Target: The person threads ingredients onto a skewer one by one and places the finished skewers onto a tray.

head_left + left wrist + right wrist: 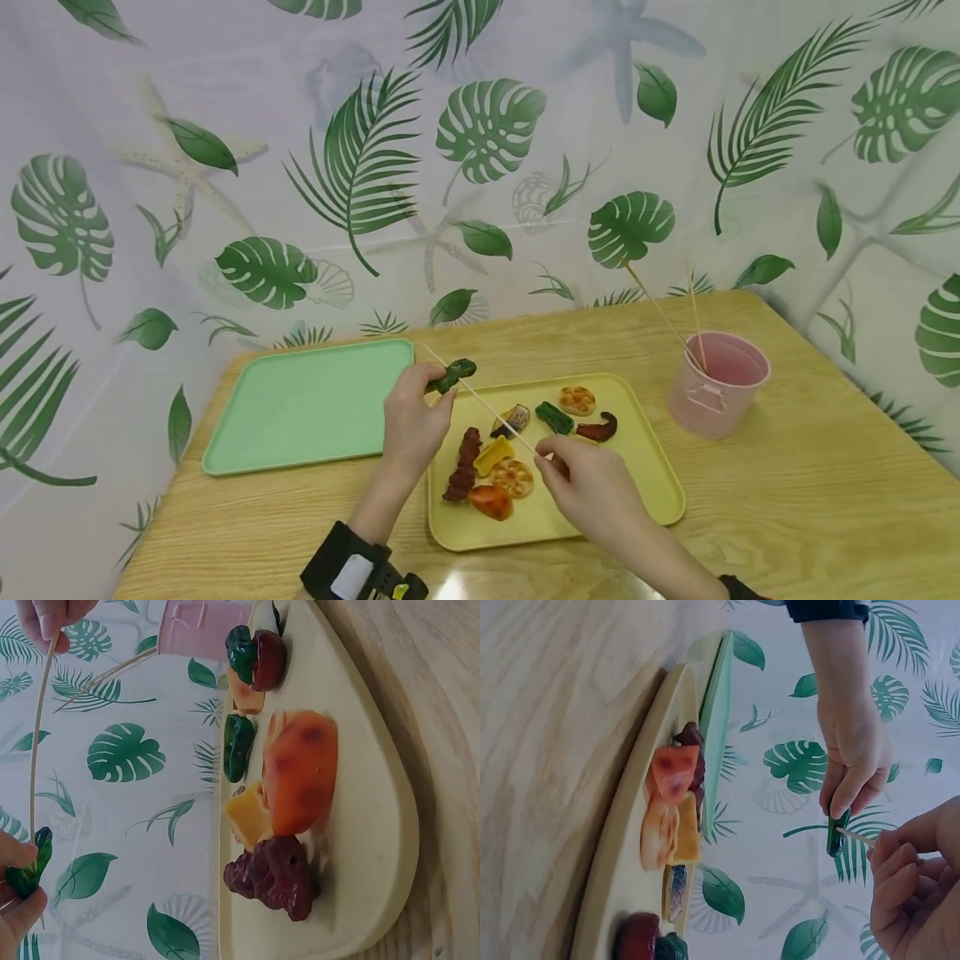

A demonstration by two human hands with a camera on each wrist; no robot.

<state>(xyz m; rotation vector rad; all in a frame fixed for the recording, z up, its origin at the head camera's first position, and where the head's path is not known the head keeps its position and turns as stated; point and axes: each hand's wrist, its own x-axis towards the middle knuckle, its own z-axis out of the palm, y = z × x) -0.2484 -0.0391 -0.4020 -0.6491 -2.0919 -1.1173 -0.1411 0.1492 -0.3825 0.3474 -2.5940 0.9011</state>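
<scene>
We see the fingers of the left hand (411,421) pinched on a green food piece (452,375), held above the far left corner of the yellow tray (645,467). The fingers of the right hand (588,483) are pinched on the near end of a thin wooden skewer (480,400), which passes through the green piece. More food pieces (491,471) lie on the yellow tray. A green tray (307,404) lies at the worktop's (825,500) left side, and a pink bucket (716,396) with sticks stands near the far right corner.
</scene>
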